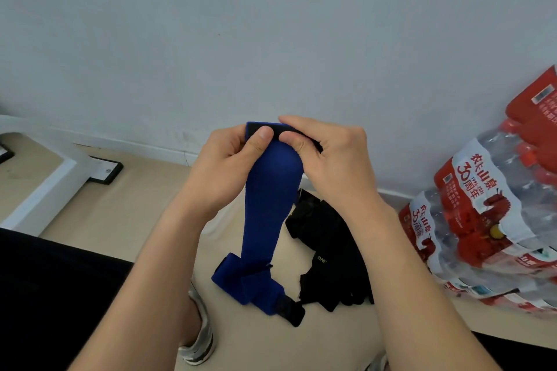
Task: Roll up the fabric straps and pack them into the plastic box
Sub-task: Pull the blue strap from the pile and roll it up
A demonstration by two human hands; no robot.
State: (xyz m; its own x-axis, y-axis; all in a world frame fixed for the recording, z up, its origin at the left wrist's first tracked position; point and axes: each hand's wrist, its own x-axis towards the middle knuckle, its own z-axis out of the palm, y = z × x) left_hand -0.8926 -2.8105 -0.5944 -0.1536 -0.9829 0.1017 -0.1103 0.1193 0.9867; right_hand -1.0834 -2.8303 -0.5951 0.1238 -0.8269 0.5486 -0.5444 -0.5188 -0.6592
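Starting the roll at the top end of the blue strap

Left hand (223, 166) and right hand (325, 156) are pinching the blue fabric strap (265, 208) closed-fingered at its black end, letting the rest hang straight to the floor below; black straps (325, 244) are lying beneath the right hand; no plastic box visible.

Centre: a fabric strap (265, 208) hangs from its upper end, pinched between the left hand (224, 166) and the right hand (328, 156), its lower end folded on the floor (120, 205). Just right of it lies a heap of further straps (328, 253); farther right, shrink-wrapped bottle packs (494, 214) stand against the wall (271, 24). A shoe (199, 337) sits below left of the strap.
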